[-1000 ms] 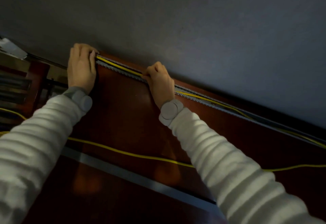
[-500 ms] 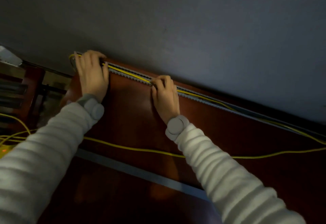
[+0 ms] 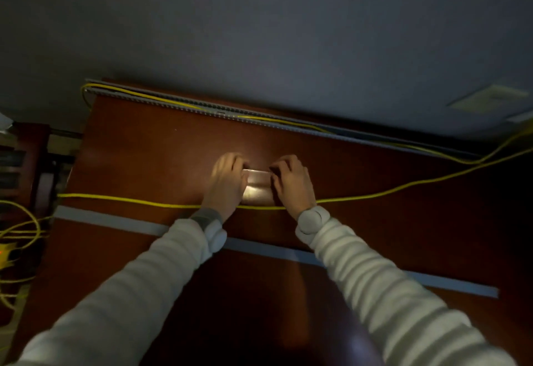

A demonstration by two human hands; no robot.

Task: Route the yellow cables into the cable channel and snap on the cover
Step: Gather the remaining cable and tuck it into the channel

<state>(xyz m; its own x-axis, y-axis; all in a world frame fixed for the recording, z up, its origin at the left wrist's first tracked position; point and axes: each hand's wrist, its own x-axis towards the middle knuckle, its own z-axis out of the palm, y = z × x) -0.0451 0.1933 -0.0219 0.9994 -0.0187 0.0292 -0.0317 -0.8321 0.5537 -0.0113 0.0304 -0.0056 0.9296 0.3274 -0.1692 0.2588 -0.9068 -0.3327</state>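
Some yellow cables are already laid in the channel at upper left, one cable is left loose across the middle, the cover strip is not snapped on, and the left hand and right hand are curled on the desk; whether anything is pinched cannot be told.

The desk looked like glossy reddish-brown wood, mirroring a pale sheen just beside the fingers. The sleeves were ribbed, matt knitted cloth. The grey cover strip looked like smooth, matt plastic.
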